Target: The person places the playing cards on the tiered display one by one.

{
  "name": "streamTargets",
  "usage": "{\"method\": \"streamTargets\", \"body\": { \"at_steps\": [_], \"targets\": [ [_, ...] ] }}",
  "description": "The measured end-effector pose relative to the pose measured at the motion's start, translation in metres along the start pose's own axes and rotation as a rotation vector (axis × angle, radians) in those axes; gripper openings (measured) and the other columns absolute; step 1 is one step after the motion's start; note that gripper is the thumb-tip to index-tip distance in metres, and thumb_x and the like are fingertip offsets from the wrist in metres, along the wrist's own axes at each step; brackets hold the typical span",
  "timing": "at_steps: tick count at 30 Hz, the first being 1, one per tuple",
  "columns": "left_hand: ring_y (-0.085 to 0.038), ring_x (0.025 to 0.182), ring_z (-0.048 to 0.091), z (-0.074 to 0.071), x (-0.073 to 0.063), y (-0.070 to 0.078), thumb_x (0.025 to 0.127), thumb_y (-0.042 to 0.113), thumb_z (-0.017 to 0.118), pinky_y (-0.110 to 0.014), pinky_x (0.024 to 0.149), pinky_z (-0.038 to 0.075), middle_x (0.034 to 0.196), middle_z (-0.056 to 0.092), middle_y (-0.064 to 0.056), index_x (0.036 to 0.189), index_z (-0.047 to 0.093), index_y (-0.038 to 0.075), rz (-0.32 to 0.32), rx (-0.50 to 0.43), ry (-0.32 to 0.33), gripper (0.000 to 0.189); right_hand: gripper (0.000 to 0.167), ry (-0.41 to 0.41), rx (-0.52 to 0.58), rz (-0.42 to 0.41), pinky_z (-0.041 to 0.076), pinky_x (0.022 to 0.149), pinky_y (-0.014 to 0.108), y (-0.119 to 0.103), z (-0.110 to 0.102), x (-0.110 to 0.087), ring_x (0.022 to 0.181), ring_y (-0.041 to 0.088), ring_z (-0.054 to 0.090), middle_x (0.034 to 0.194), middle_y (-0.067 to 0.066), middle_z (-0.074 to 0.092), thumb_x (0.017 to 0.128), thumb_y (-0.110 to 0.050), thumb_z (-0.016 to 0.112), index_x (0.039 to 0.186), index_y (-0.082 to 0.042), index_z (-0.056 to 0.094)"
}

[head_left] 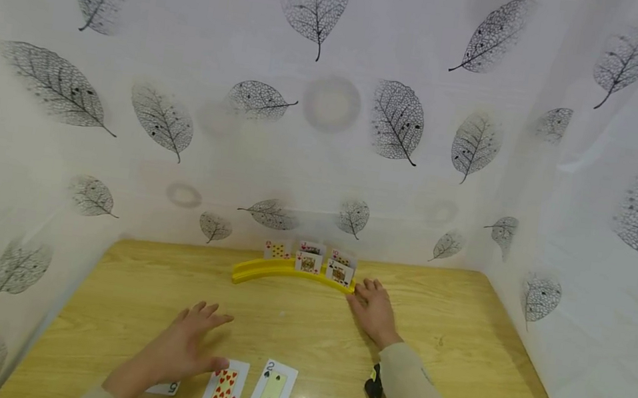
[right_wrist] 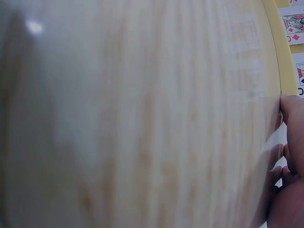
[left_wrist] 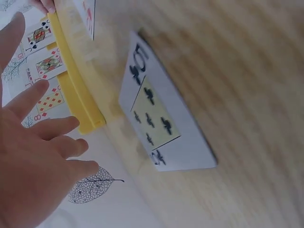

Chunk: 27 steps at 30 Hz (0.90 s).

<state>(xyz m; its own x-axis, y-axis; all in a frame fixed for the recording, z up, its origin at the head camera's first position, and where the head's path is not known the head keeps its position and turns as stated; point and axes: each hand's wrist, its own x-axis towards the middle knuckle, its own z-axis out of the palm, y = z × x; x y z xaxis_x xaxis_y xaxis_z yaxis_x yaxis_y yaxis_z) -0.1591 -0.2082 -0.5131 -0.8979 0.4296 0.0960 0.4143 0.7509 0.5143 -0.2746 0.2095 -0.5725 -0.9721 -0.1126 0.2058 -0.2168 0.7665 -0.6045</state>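
A curved yellow card holder (head_left: 261,271) stands at the table's back, several playing cards upright in it. Among them are an eight of diamonds (left_wrist: 50,101), a jack of diamonds (left_wrist: 49,64) and a jack of spades (left_wrist: 39,35). My right hand (head_left: 373,310) grips the holder's right end, thumb in front and fingers behind. With fingers spread, my left hand (head_left: 181,345) hovers over the front left, holding nothing. Its thumb overlaps a ten of hearts (head_left: 224,388) in the head view. Nearby lie a two of spades (head_left: 272,391) and a five of clubs (left_wrist: 159,111), partly hidden in the head view.
A small black object with a yellow part (head_left: 374,384) lies beside my right sleeve. White curtains with a leaf print (head_left: 324,159) enclose the wooden table (head_left: 278,328) at the back and both sides.
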Motion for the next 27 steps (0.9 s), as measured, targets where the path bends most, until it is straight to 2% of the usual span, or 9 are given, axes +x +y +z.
{"method": "streamTargets", "body": {
  "at_steps": [7,11,19,27],
  "targets": [
    [-0.071,0.146,0.024,0.009,-0.016,0.000,0.070,0.071,0.085,-0.091,0.111,0.013,0.161,0.036,-0.039,0.155,0.053,0.018,0.020,0.025,-0.047,0.105,0.051,0.007,0.001,0.000,0.027,0.125,0.070,-0.001,0.000,-0.001,0.152,0.055,0.033,0.155,0.032,0.050,0.106,-0.031,0.063,0.140,0.007,0.062],
    [-0.072,0.146,0.023,0.013,-0.023,0.000,0.067,0.074,0.085,-0.092,0.109,0.012,0.162,0.034,-0.039,0.157,0.050,0.019,0.006,0.050,-0.053,0.111,0.052,0.008,0.008,0.006,0.027,0.126,0.069,-0.001,0.000,-0.001,0.153,0.054,0.033,0.156,0.031,0.049,0.106,-0.031,0.064,0.141,0.007,0.061],
    [-0.070,0.149,0.020,0.016,-0.032,-0.001,0.068,0.076,0.082,-0.090,0.113,0.008,0.163,0.032,-0.038,0.157,0.049,0.023,-0.044,0.042,-0.070,0.109,0.051,0.013,0.010,0.000,0.028,0.124,0.070,0.000,0.000,-0.002,0.152,0.056,0.033,0.155,0.032,0.049,0.106,-0.031,0.064,0.139,0.008,0.062],
    [-0.070,0.149,0.019,0.017,-0.036,-0.002,0.069,0.075,0.082,-0.090,0.112,0.008,0.164,0.030,-0.039,0.157,0.051,0.023,-0.062,0.034,-0.081,0.107,0.053,0.000,0.024,0.003,0.026,0.126,0.068,0.002,0.001,-0.002,0.153,0.054,0.031,0.157,0.031,0.047,0.106,-0.031,0.064,0.141,0.008,0.060]
  ]
}}
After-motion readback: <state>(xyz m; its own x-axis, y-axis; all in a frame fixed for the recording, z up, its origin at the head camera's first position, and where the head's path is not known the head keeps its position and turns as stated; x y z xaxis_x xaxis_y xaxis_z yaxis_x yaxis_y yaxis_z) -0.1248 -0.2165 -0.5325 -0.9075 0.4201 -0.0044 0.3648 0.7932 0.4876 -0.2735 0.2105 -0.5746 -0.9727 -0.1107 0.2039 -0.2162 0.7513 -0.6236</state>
